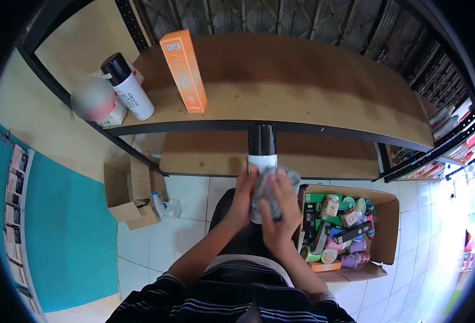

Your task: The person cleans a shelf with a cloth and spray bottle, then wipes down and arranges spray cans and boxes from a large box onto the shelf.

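Observation:
A white spray can (pixel 262 161) with a black cap stands upright in front of me, held over my lap. My left hand (pixel 242 199) is closed around the can's left side. On the other side, my right hand (pixel 283 207) grips a crumpled grey cloth (pixel 268 188) and presses it against the can. The cloth and fingers hide most of the can's lower body. On the shelf (pixel 280 86) at the left, a similar white can (pixel 132 96) with a black cap leans in view beside a tall orange box (pixel 185 72).
An open cardboard box (pixel 385 226) full of mixed small packages and jars sits on the floor at right. To the left are another open cardboard box (pixel 120 185) and a clear spray bottle (pixel 171 208). A lower shelf board (pixel 323 156) runs behind the held can.

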